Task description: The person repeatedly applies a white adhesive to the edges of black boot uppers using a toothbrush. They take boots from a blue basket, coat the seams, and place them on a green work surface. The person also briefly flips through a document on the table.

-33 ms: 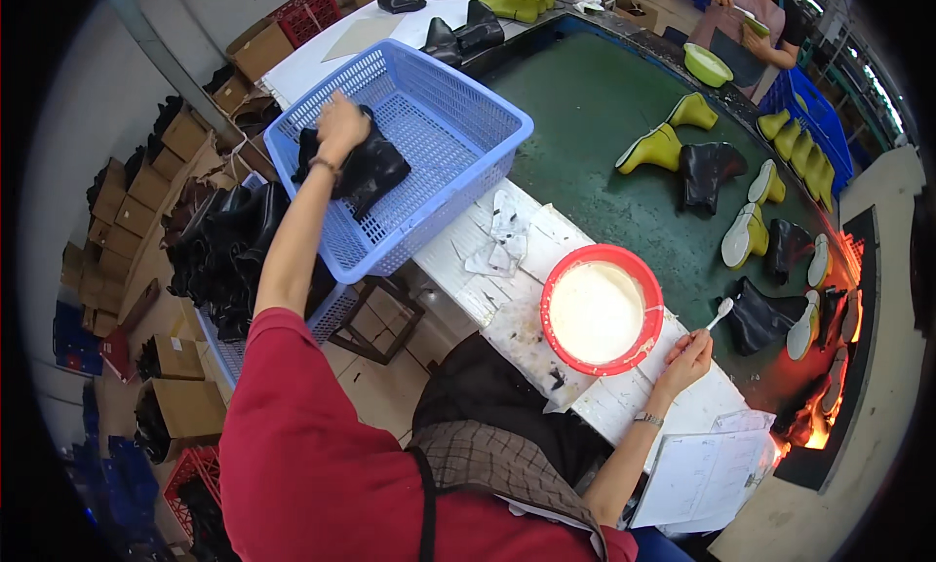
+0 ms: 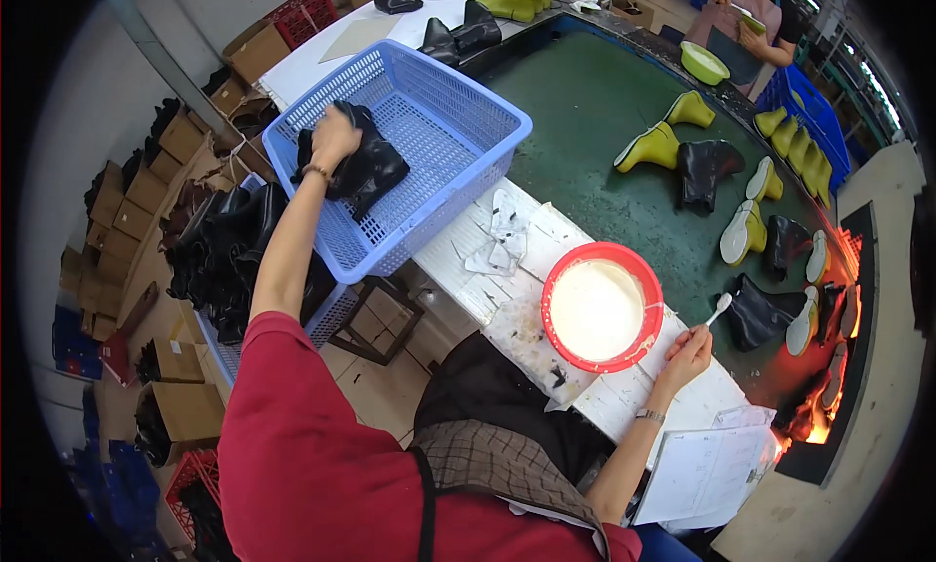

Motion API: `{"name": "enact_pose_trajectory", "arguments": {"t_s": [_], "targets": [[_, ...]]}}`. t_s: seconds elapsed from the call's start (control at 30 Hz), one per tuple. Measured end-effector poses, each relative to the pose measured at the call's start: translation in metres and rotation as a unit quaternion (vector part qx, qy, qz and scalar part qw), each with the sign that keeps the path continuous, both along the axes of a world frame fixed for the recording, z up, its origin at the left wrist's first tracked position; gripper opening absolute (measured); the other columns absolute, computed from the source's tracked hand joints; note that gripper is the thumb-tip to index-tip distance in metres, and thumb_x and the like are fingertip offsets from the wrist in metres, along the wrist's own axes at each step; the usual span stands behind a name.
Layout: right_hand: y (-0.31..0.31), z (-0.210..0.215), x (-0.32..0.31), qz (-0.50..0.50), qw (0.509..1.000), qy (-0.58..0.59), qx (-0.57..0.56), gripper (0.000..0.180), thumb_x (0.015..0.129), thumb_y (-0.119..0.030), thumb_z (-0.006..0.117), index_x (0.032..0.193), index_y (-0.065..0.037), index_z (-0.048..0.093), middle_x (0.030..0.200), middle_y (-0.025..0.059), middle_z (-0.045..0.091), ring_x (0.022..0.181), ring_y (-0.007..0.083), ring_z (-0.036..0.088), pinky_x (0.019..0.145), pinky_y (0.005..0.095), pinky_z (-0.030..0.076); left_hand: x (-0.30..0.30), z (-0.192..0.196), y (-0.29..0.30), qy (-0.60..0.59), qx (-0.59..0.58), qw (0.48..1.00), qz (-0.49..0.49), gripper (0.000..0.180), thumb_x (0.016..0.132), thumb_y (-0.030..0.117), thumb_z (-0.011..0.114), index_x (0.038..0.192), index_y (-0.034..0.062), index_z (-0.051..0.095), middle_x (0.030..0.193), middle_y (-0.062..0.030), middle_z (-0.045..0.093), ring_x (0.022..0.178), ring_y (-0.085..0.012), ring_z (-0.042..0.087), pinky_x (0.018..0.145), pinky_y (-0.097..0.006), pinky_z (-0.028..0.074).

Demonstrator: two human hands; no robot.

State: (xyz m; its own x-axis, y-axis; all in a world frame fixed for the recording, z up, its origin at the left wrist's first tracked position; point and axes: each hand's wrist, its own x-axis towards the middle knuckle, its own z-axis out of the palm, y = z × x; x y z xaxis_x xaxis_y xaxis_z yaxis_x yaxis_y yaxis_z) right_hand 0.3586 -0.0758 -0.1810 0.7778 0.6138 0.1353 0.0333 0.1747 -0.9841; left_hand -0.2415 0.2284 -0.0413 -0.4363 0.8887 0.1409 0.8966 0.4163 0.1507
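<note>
My left hand reaches into a blue perforated plastic basket, its fingers closed on a black boot. More black leather shows beside and under that hand, partly hidden by it. Close to the table's right end, my right hand grips a toothbrush by the handle, its white bristle end pointing up and away. A red bowl of creamy white liquid stands on the white table between my hands, just left of the right hand.
A green conveyor belt carries black boots and yellow-green boots toward a glowing heater opening at right. Papers lie at the near right corner. Black boots fill a lower basket. Across the belt, a person works near a green bowl.
My left hand has shifted slightly down and left inside the basket, and more of the black leather shows above it. The right hand with the toothbrush has hardly moved.
</note>
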Motion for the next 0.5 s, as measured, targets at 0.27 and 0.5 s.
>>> {"name": "enact_pose_trajectory", "arguments": {"t_s": [0.27, 0.5], "targets": [[-0.009, 0.010, 0.004, -0.003, 0.998, 0.068, 0.006, 0.031, 0.109, -0.029, 0.051, 0.087, -0.008, 0.055, 0.063, -0.0011, 0.051, 0.042, 0.0038, 0.038, 0.038, 0.0204, 0.029, -0.029, -0.057, 0.016, -0.186, 0.096, 0.939, -0.272, 0.037, 0.088, 0.027, 0.070, 0.119, 0.0080, 0.074, 0.116, -0.0189, 0.073, 0.106, -0.0361, 0.071, 0.094, -0.043, 0.054], [-0.030, 0.044, -0.011, 0.028, 0.999, 0.032, 0.007, 0.029, 0.108, -0.029, 0.054, 0.089, -0.006, 0.059, 0.062, -0.0012, 0.051, 0.043, 0.0039, 0.040, 0.038, 0.0207, 0.030, -0.072, -0.028, 0.018, 0.257, -0.037, 0.955, -0.145, 0.019, 0.086, 0.019, 0.065, 0.092, 0.0071, 0.078, 0.090, -0.0185, 0.075, 0.087, -0.0386, 0.074, 0.078, -0.053, 0.056]]}}
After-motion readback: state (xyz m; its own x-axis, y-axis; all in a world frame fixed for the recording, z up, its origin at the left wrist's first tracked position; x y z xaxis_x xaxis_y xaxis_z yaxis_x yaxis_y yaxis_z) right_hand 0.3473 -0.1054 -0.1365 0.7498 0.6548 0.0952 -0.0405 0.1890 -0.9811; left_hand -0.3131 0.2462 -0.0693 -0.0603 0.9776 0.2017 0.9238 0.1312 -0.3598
